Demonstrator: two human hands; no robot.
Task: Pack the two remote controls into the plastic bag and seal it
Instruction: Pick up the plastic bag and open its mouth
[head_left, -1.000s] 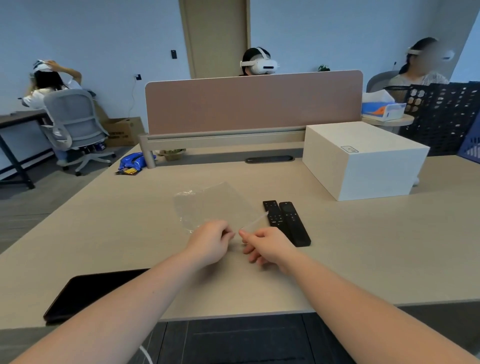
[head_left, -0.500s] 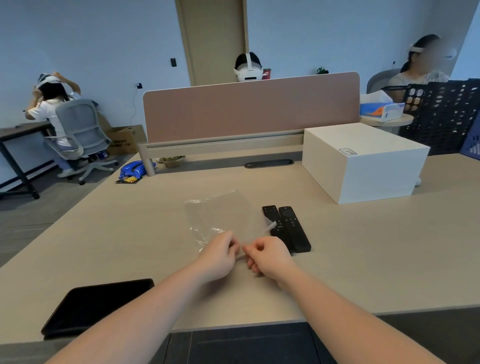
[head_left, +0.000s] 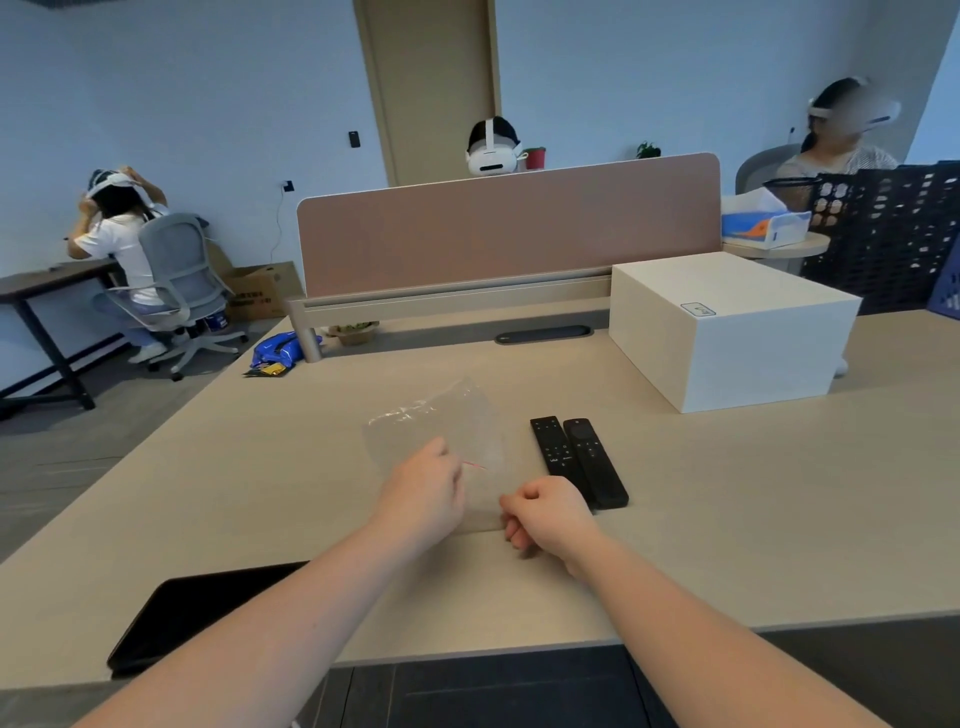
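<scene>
A clear plastic bag (head_left: 439, 423) is held up off the desk, its closed end pointing away from me. My left hand (head_left: 423, 493) pinches one side of its mouth and my right hand (head_left: 548, 512) pinches the other side, with a thin red seal line showing between them. Two black remote controls (head_left: 555, 451) (head_left: 595, 462) lie side by side flat on the desk just right of the bag, touching each other. My right hand sits beside their near ends.
A white box (head_left: 727, 332) stands at the back right of the desk (head_left: 779, 519). A black tablet (head_left: 192, 618) lies near the front left edge. A pink divider (head_left: 509, 228) runs across the back. People sit beyond it.
My hands have drawn apart, spreading the bag's mouth, and the bag has lifted and tilted. The remotes have not moved.
</scene>
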